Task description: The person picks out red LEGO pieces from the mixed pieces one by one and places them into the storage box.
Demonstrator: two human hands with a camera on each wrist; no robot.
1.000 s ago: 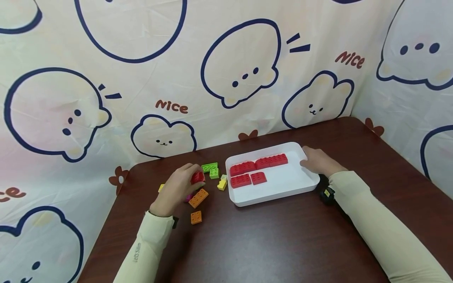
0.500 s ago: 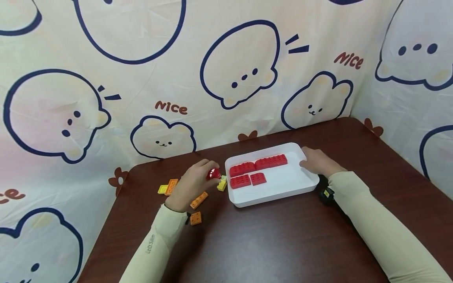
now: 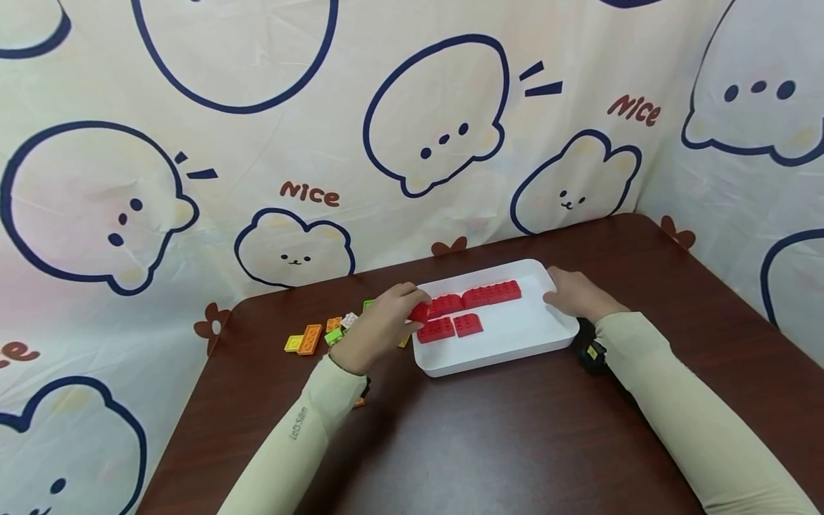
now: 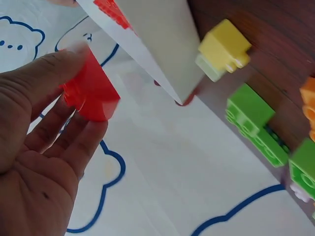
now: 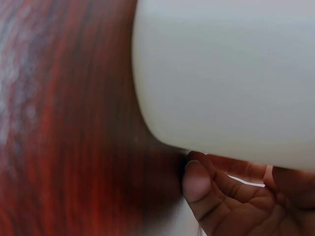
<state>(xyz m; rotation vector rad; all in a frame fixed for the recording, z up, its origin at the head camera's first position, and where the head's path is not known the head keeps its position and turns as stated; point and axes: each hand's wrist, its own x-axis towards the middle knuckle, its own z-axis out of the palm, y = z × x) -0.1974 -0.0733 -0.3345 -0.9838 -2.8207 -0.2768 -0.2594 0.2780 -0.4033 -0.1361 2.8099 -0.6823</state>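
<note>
My left hand [image 3: 380,325] pinches a red toy building brick [image 4: 93,91] between thumb and fingers, over the left end of a white tray [image 3: 515,329]. Inside the tray lie several red bricks, in a longer back row [image 3: 492,294] and a shorter front row [image 3: 436,330]. At the tray's right end, my right hand [image 3: 577,293] grips the rim. The right wrist view shows the right fingers [image 5: 197,182] against the tray's pale wall [image 5: 221,83].
Left of the tray, loose bricks lie on the dark wooden table [image 3: 489,443]: orange [image 3: 310,340], yellow [image 3: 293,343], green [image 4: 251,108] and a yellow one [image 4: 224,44] near the tray. My left arm hides some of them. A patterned curtain [image 3: 399,236] stands behind the table.
My left hand has carried the red brick rightward from the loose bricks to the tray's left end. The right hand and the tray have stayed in place.
</note>
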